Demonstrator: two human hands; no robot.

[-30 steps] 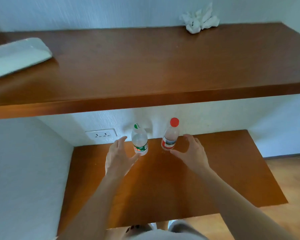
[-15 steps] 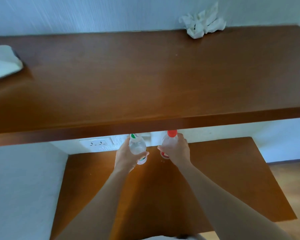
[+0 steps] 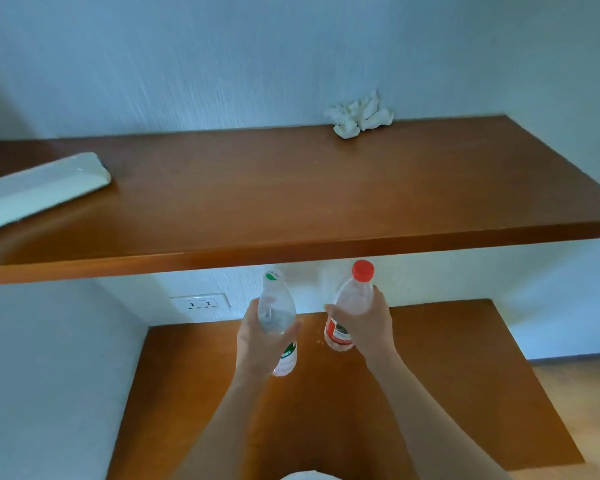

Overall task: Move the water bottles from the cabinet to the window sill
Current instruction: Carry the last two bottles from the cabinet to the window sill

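The clear green-label bottle (image 3: 275, 301) is standing upright, gripped mid-body by the left hand (image 3: 258, 346); the red-cap bottle (image 3: 354, 295) is tilting slightly in the right hand (image 3: 369, 327).

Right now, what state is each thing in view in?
Green-cap bottle, cap on, held by the left hand.
Red-cap bottle, cap on, held by the right hand.
Left hand, grip curled round the green-cap bottle.
Right hand, grip curled round the red-cap bottle.
Tissue, crumpled, lying on the upper shelf by the wall.
Wall socket, nothing plugged in.
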